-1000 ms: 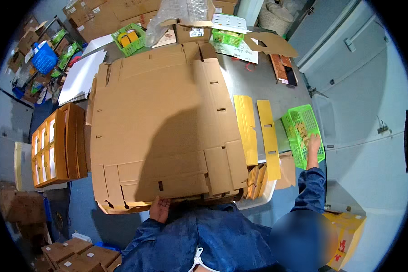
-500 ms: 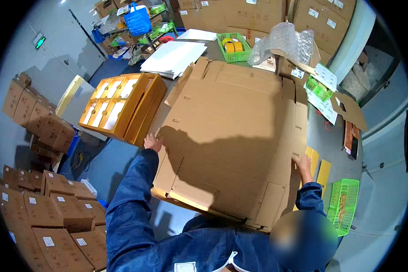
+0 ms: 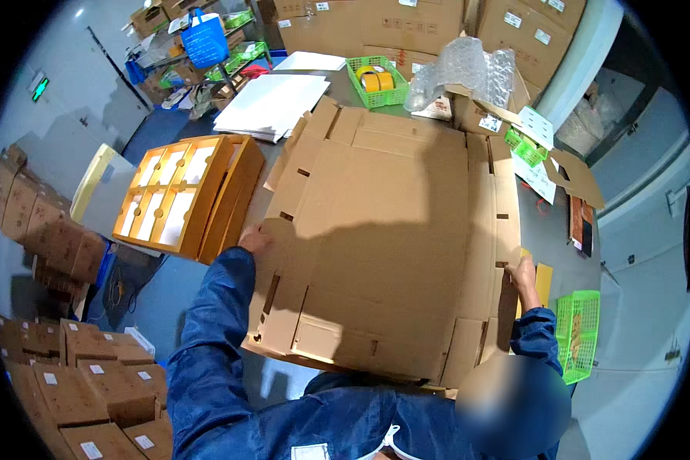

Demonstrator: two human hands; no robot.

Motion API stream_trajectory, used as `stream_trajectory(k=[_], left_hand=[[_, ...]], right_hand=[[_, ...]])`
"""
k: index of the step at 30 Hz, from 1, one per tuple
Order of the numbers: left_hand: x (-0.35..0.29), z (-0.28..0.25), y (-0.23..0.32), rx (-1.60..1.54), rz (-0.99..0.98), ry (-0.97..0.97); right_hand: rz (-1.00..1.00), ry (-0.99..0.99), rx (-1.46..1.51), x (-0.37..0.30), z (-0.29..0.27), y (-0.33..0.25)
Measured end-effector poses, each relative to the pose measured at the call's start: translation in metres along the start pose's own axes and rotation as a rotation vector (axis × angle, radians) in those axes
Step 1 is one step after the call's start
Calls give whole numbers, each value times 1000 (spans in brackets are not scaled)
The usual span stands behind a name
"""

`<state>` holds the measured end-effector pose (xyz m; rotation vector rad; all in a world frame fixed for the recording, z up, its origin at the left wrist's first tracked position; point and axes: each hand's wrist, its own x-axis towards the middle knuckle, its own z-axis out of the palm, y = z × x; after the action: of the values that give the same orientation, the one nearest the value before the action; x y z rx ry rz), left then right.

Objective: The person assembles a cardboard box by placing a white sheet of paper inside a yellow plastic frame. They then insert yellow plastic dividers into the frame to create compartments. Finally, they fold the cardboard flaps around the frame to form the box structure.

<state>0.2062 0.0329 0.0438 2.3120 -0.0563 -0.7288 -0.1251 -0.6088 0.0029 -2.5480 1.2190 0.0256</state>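
A large brown cardboard sheet (image 3: 383, 222), creased and slotted, lies flat across the table in front of me and overhangs the near edge. On its left edge, my left hand (image 3: 257, 241) is closed on a side flap, its fingertips tucked out of sight behind the cardboard. My right hand (image 3: 524, 279) pinches the right edge, thumb uppermost and the other fingers underneath. Both side flaps stand a little raised, with dark slots showing along their folds. Under the right hand, yellow strips (image 3: 543, 284) stick out on the table.
Left of the sheet stand orange divided boxes (image 3: 178, 198) with white inserts. Beyond it lie white sheets (image 3: 272, 106), a green basket (image 3: 377, 81) with tape rolls, and bubble wrap (image 3: 468, 73). At right sits another green basket (image 3: 577, 337). Cartons (image 3: 77, 391) are stacked at lower left.
Both side flaps of the cardboard have lifted outward, and their slots have opened wider. My hands have risen slightly with the edges. The whole view has shifted a little.
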Motion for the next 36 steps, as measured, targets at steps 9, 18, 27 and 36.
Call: stream_trajectory(k=[9,18,27,36], left_hand=[[-47,83,67,66,779,503],[-16,134,88,50,499,441],[-10,105,82,-613,179,-4],[44,81,49,241,244,58]], right_hand=[[-446,177,536,-89,-35,-151],[-218,293,979,-87,42,-183],[-14,-10,383,-105,8,-203],[-6,-238,809,-80,13,-158]])
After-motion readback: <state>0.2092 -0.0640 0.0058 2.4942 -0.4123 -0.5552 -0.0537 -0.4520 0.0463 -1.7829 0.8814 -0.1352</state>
